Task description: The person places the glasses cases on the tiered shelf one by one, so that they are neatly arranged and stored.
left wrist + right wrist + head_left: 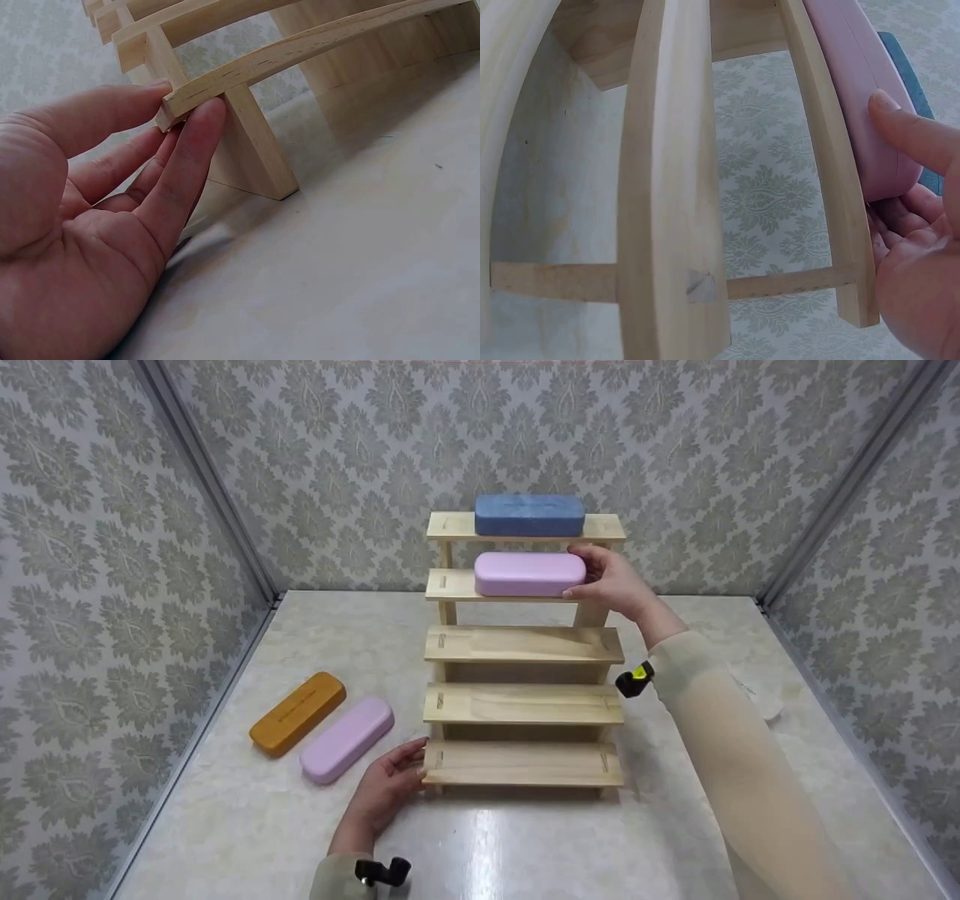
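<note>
A stepped wooden display rack (523, 703) stands on the table. On its second step from the top lies a pink glasses case (529, 573). My right hand (616, 582) grips this case by its right end, thumb on the front face, as the right wrist view also shows the pink case (866, 97). A blue glasses case (529, 515) sits on the top step. Down at the lowest step, my left hand (386, 787) pinches the left end of the board between thumb and fingers. In the left wrist view that board (247, 71) shows from its end.
To the left of the rack, an orange-brown glasses case (298, 714) and another pink glasses case (348, 739) lie side by side on the table (247, 832). A whitish round item (761, 701) is partly behind the right sleeve. Patterned walls (337, 457) enclose the table.
</note>
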Tool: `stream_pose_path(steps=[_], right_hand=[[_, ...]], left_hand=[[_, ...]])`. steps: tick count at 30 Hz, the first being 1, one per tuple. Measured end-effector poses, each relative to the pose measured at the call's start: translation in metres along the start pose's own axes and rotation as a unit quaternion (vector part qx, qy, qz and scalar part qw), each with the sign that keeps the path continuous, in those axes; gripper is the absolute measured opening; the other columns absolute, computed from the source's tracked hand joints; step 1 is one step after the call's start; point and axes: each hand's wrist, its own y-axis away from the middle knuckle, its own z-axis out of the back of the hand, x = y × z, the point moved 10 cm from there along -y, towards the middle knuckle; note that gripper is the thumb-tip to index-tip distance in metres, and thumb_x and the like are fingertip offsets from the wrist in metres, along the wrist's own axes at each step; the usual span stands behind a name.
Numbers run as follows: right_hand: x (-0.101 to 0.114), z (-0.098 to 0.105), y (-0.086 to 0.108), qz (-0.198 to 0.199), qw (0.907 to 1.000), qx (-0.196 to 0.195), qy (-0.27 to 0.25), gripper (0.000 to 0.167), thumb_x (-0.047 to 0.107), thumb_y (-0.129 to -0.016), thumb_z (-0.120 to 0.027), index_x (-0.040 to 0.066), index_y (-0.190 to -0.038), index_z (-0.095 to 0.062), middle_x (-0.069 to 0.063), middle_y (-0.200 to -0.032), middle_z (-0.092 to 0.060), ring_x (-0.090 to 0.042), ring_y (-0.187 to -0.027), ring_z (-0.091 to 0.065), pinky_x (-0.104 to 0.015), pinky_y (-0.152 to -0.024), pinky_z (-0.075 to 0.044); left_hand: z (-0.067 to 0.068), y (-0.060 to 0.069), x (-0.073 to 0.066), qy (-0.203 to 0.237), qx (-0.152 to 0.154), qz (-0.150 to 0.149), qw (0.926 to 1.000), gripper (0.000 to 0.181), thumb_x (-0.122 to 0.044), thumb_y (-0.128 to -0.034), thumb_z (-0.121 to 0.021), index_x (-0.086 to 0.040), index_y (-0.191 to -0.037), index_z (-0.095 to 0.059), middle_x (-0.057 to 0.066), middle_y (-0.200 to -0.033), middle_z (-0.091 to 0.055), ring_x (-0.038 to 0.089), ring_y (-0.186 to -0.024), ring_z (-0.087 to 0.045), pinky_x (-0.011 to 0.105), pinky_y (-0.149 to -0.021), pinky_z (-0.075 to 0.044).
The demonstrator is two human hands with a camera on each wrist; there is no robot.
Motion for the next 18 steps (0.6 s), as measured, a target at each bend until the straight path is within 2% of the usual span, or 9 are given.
stream_pose_path(steps=[3, 10, 18], right_hand=[[0.0002, 0.0002, 0.0002, 0.0, 1.0, 0.001, 0.01, 0.081, -0.004, -0.085, -0.078, -0.002, -0.156, -0.038, -0.023, -0.157, -0.046, -0.03, -0.137, -0.051, -0.022, -0.103, -0.047], [0.0016, -0.0004, 0.0015, -0.005, 1.0, 0.002, 0.001, 0.082, -0.005, -0.086, -0.077, -0.003, -0.157, -0.035, -0.021, -0.161, -0.041, -0.033, -0.145, -0.045, -0.043, -0.121, -0.038], [-0.0016, 0.0041, 0.0055, 0.01, 0.9995, 0.001, -0.029, 0.081, -0.009, -0.086, -0.074, -0.006, -0.156, -0.034, -0.022, -0.162, -0.039, -0.035, -0.149, -0.041, -0.045, -0.125, -0.034]], left_hand=[[-0.0011, -0.0002, 0.0006, 0.014, 0.006, -0.003, 0.9999, 0.065, 0.002, -0.0944, -0.065, 0.006, -0.154, -0.038, 0.003, -0.123, -0.063, 0.016, -0.109, -0.064, 0.032, -0.087, -0.06], [-0.0003, -0.0005, 0.0008, 0.01, 0.004, -0.003, 0.9999, 0.065, 0.002, -0.0945, -0.065, 0.006, -0.153, -0.039, 0.004, -0.123, -0.063, 0.018, -0.11, -0.064, 0.033, -0.088, -0.06], [0.0003, -0.0007, 0.0009, -0.002, 0.003, 0.0, 1.0, 0.064, 0.001, -0.0948, -0.065, 0.006, -0.153, -0.039, 0.005, -0.126, -0.063, 0.018, -0.11, -0.065, 0.032, -0.088, -0.06]])
